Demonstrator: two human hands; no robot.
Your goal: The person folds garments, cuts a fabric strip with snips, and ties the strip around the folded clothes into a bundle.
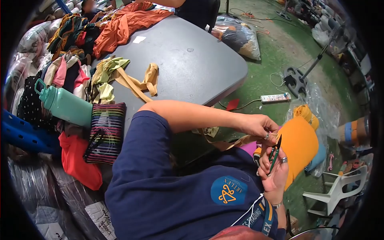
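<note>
My left hand (258, 127), with a ring on it, has its fingers pinched on a tan fabric strip (240, 142) that trails off to the left. Just below it, my right hand (274, 170) is wrapped around small green-handled scissors (274, 155). Their dark blades point up, close to the left fingertips; I cannot tell whether they touch the strip. Behind both hands, yellow-orange fabric (300, 146) spreads out at the right.
A grey table (188, 60) carries tan strips (150, 80), orange garments (128, 26) and piled clothes. A green bottle (70, 105) lies by a striped pouch (106, 134). On the floor are a power strip (276, 97), a white chair (340, 188) and a stand base (295, 80). Another person's arm (164, 3) shows at the top.
</note>
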